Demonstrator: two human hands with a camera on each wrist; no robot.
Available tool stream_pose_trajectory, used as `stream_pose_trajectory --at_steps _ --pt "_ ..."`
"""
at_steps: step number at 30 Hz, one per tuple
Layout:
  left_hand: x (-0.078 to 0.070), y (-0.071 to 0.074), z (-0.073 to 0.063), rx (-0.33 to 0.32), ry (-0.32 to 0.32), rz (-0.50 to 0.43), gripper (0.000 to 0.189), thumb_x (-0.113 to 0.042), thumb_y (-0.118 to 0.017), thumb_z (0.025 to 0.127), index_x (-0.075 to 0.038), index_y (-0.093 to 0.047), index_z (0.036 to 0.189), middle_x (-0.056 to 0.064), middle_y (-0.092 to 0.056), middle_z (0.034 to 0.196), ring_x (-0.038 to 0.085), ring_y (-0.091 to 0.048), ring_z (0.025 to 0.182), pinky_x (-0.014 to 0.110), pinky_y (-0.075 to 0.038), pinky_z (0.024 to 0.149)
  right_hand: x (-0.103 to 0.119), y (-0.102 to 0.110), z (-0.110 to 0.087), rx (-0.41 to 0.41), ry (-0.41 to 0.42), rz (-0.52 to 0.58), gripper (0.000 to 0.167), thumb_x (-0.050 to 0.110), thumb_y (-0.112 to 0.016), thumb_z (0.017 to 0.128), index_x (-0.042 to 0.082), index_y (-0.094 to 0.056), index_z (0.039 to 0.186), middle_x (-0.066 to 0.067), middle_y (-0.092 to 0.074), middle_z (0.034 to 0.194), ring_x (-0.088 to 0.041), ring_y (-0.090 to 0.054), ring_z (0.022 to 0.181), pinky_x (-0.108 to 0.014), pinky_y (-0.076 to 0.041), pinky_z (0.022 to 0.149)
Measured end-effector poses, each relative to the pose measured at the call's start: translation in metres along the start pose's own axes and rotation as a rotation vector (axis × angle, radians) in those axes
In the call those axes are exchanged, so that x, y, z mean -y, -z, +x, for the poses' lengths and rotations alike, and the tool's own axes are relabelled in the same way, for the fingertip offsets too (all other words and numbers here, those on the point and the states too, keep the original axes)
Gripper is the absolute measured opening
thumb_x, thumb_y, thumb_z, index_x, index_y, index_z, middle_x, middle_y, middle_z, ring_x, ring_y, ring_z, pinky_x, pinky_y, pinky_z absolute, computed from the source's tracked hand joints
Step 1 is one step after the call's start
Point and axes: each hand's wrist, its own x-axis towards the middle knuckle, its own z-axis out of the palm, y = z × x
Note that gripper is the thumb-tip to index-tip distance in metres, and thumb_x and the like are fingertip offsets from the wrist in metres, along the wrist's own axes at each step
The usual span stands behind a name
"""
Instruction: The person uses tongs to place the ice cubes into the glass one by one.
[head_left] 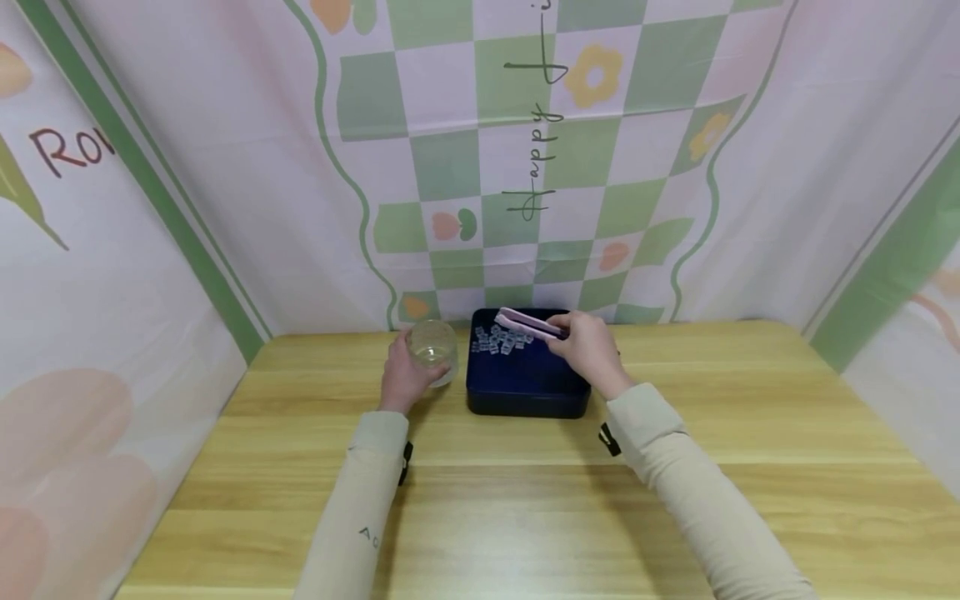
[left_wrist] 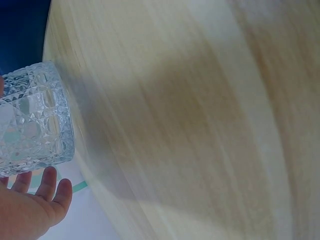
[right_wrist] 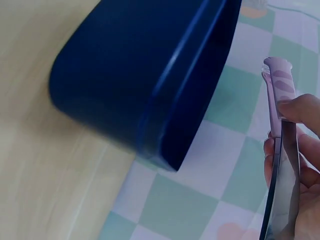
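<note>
My left hand (head_left: 406, 377) holds a clear glass (head_left: 432, 337), thumb on the near right side and fingers round the far left. In the left wrist view the glass (left_wrist: 35, 125) shows a cut, diamond-like pattern; whether anything lies in it I cannot tell. To its right stands a dark blue rectangular box (head_left: 528, 403) with small clear cubes (head_left: 501, 340), like ice cubes, gathered in its left part. Above the box my right hand (head_left: 592, 350) grips metal tongs with pale pink tips (right_wrist: 282, 82). The tips are slightly apart over the cubes, and I see nothing between them.
The wooden table (head_left: 495, 508) reaches back to a hanging cloth (head_left: 517, 158) with green and white checks. Another printed cloth (head_left: 112, 333) hangs on the left side. The box and glass stand near the table's back edge.
</note>
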Motion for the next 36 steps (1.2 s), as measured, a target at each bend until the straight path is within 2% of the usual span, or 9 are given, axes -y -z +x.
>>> stream_pose_trajectory --at_steps 12,19,29,36 --pt "0.000 0.001 -0.001 -0.016 -0.023 -0.014 0.093 -0.025 -0.084 0.070 -0.006 -0.031 0.144 0.022 -0.042 0.143 0.041 -0.045 0.130 0.056 -0.040 0.107 0.036 -0.008 0.003 0.064 0.025 0.076 0.029 0.011 -0.071 0.082 0.005 -0.071 0.111 -0.016 -0.070 0.101 -0.027 -0.065 0.083 -0.040 -0.054 0.073" --pt "0.000 0.001 -0.001 -0.013 -0.031 -0.032 0.093 -0.023 -0.084 0.069 -0.005 -0.032 0.144 0.021 -0.041 0.144 0.040 -0.044 0.130 0.055 -0.039 0.108 0.050 -0.020 0.003 0.091 0.050 0.076 0.029 0.012 -0.071 0.083 0.006 -0.071 0.111 -0.013 -0.069 0.102 -0.023 -0.064 0.079 -0.035 -0.054 0.068" --pt "-0.003 0.002 -0.002 0.003 -0.015 -0.033 0.094 -0.022 -0.084 0.069 -0.006 -0.031 0.145 0.019 -0.040 0.145 0.039 -0.043 0.132 0.054 -0.036 0.111 0.061 -0.034 0.005 0.154 0.045 0.027 0.031 0.013 -0.071 0.083 0.008 -0.071 0.113 -0.011 -0.069 0.103 -0.021 -0.064 0.077 -0.031 -0.053 0.064" --pt "-0.003 0.003 -0.003 -0.004 -0.026 -0.033 0.093 -0.022 -0.084 0.070 -0.005 -0.032 0.145 0.021 -0.041 0.144 0.040 -0.044 0.130 0.055 -0.037 0.109 0.063 -0.037 0.005 0.152 0.079 0.010 0.028 0.011 -0.071 0.082 0.007 -0.072 0.110 -0.011 -0.069 0.101 -0.020 -0.063 0.074 -0.032 -0.053 0.063"
